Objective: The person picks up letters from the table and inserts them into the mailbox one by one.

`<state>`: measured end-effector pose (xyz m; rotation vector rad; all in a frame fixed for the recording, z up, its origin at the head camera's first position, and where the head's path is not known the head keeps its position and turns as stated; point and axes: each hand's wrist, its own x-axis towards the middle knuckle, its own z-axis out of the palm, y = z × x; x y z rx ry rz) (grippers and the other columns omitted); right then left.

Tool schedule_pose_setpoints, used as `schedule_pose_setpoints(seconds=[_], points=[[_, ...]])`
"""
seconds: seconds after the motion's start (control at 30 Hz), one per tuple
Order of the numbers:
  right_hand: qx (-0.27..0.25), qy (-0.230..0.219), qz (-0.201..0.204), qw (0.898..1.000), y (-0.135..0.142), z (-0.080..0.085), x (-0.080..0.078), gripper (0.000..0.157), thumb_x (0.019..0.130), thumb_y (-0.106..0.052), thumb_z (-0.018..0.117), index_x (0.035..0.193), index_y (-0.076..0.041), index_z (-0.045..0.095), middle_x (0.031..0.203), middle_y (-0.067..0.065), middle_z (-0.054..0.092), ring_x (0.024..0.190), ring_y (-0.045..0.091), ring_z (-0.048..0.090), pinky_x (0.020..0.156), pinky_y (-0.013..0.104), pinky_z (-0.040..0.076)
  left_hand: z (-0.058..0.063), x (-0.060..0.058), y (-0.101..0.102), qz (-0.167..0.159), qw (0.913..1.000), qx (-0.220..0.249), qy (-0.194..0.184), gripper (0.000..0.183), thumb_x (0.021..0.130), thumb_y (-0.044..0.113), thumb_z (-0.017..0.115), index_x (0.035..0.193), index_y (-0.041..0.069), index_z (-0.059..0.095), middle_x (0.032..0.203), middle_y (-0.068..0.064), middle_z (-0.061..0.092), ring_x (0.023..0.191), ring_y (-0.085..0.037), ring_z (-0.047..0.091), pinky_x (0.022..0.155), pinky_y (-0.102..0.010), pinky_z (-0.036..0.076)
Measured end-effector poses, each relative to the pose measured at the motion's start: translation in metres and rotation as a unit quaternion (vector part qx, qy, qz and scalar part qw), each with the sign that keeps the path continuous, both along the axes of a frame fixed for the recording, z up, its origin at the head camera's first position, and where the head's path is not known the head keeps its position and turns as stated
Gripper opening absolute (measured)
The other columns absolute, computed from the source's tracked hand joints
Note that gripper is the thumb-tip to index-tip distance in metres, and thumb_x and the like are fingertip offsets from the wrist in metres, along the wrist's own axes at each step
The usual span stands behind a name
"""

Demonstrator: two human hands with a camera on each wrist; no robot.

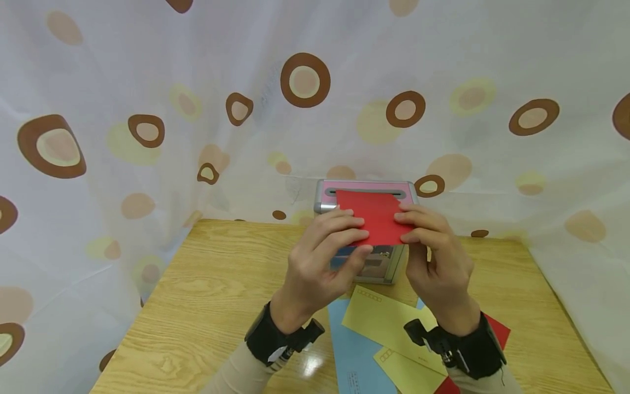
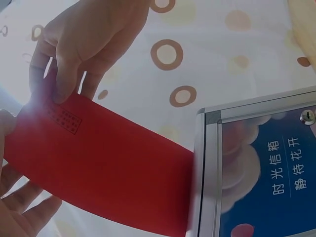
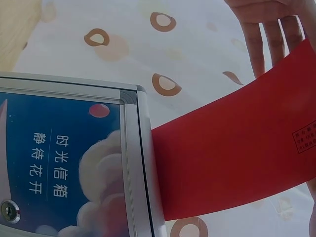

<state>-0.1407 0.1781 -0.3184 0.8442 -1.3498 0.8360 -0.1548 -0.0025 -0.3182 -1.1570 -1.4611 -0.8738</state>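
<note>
Red envelope (image 1: 374, 219), at slot (image 1: 403, 193) of box (image 2: 261, 170); posting apparently in hand.
Left hand (image 1: 322, 260) and right hand (image 1: 440, 260) pinch its opposite edges; entry depth unclear. Next: likely a straight push down.

The held envelope (image 1: 373, 219) was red, the box (image 3: 69, 153) blue-fronted and silver-edged.
The white curtain (image 1: 344, 33) was spotted brown, peach and yellow; the table (image 1: 236, 284), wood-grained tan.
</note>
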Motion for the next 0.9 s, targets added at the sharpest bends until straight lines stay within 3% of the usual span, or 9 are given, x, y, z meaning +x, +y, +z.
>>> schedule_pose_setpoints(seconds=[0.63, 0.9], points=[[0.024, -0.038, -0.033, 0.998, 0.002, -0.003, 0.001, 0.023, 0.103, -0.007, 0.060, 0.086, 0.009, 0.062, 0.094, 0.027, 0.070, 0.100, 0.036, 0.072, 0.105, 0.034, 0.055, -0.010, -0.003, 0.000, 0.007, 0.9992, -0.013, -0.037, 0.027, 0.104, 0.023, 0.063, 0.103, -0.002, 0.073, 0.109, -0.016, 0.072, 0.112, -0.032, 0.069, 0.102, -0.037, 0.057], [0.038, -0.039, -0.049, 0.997, 0.003, -0.004, 0.004, 0.022, 0.103, -0.006, 0.059, 0.089, 0.010, 0.065, 0.094, 0.025, 0.071, 0.091, 0.034, 0.072, 0.103, 0.023, 0.053, -0.010, -0.002, -0.001, 0.008, 0.9988, -0.019, -0.043, 0.027, 0.104, 0.023, 0.063, 0.103, -0.002, 0.074, 0.108, -0.016, 0.072, 0.111, -0.031, 0.070, 0.101, -0.036, 0.058]])
